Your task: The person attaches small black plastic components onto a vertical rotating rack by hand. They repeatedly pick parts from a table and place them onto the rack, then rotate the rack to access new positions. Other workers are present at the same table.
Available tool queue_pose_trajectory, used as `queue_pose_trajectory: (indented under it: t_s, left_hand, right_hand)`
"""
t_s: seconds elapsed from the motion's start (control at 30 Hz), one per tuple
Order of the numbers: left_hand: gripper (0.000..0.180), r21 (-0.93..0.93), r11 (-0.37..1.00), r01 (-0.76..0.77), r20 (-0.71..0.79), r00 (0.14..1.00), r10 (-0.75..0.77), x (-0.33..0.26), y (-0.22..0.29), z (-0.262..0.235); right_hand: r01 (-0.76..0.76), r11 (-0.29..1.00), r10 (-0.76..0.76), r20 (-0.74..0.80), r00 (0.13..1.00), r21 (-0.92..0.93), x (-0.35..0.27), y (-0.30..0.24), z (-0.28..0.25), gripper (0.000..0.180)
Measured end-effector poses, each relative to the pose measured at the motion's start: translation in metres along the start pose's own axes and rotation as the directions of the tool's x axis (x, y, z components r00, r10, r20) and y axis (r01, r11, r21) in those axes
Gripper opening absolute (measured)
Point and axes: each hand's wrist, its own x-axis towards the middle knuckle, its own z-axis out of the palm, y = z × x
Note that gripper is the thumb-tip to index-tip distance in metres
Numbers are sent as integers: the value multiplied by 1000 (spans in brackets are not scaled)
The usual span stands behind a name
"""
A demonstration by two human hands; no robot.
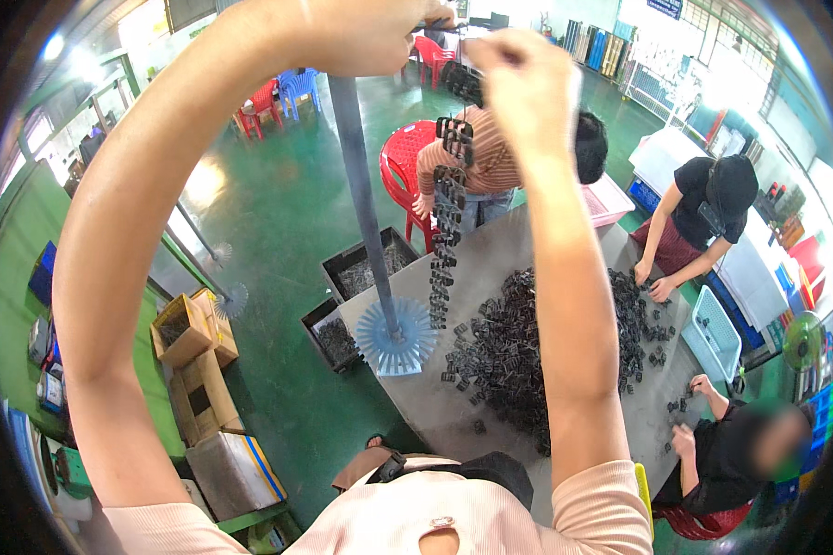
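Both my arms are raised high above the table. My left hand point(370, 32) grips the top of a grey upright rod point(359, 185) that stands on a round blue finned base point(396, 338). My right hand point(518, 79) is closed on the upper end of a hanging string of small black plastic parts point(446, 213), which dangles down next to the rod to just above the base. A big heap of the same black parts point(504, 361) lies on the grey table point(435, 407) below.
Three other people sit around the table sorting black parts. Black bins point(366, 268) of parts stand on the green floor left of the table, with cardboard boxes point(190, 328) further left. A red plastic chair point(403, 166), a pink tray point(611, 199) and a pale blue basket point(713, 333) are nearby.
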Motion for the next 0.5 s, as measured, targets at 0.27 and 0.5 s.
queue_pose_trajectory:
  t_s: [0.27,0.5]
  left_hand:
    - [46,162,959,-233,-208,942,264,8,-46,28]
    - [51,222,953,-205,-135,962,238,-10,-8,4]
  right_hand:
    - [-239,878,373,278,885,-416,14,48,-124,24]
    - [60,949,50,335,941,-309,14,36,-76,28]
